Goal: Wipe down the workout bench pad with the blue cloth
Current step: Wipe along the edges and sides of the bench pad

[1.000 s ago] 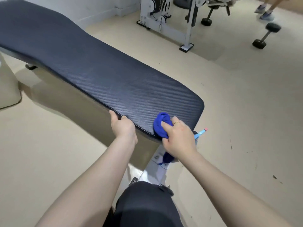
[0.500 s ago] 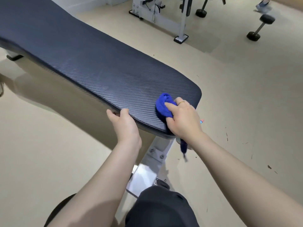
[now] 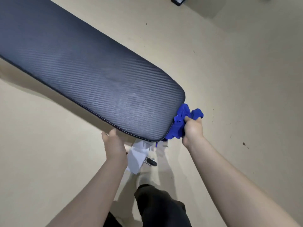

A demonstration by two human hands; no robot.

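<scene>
The long dark bench pad (image 3: 91, 76), with a woven carbon-like texture, runs from the upper left down to the centre. My right hand (image 3: 193, 131) is closed on the crumpled blue cloth (image 3: 182, 122), which presses against the pad's near right end edge. My left hand (image 3: 113, 143) rests against the pad's near lower edge with its fingertips curled under the rim; what it grips is hidden.
The bench's white metal frame (image 3: 137, 156) with a small black wheel (image 3: 151, 163) stands under the pad's near end. My dark-trousered leg (image 3: 160, 207) is at the bottom. Beige floor surrounds the bench; a machine foot (image 3: 178, 0) shows at the top.
My right hand has carried the cloth from the pad's top surface rightward onto its end edge. The view has tilted down closer to the pad; my left hand stays at the near edge.
</scene>
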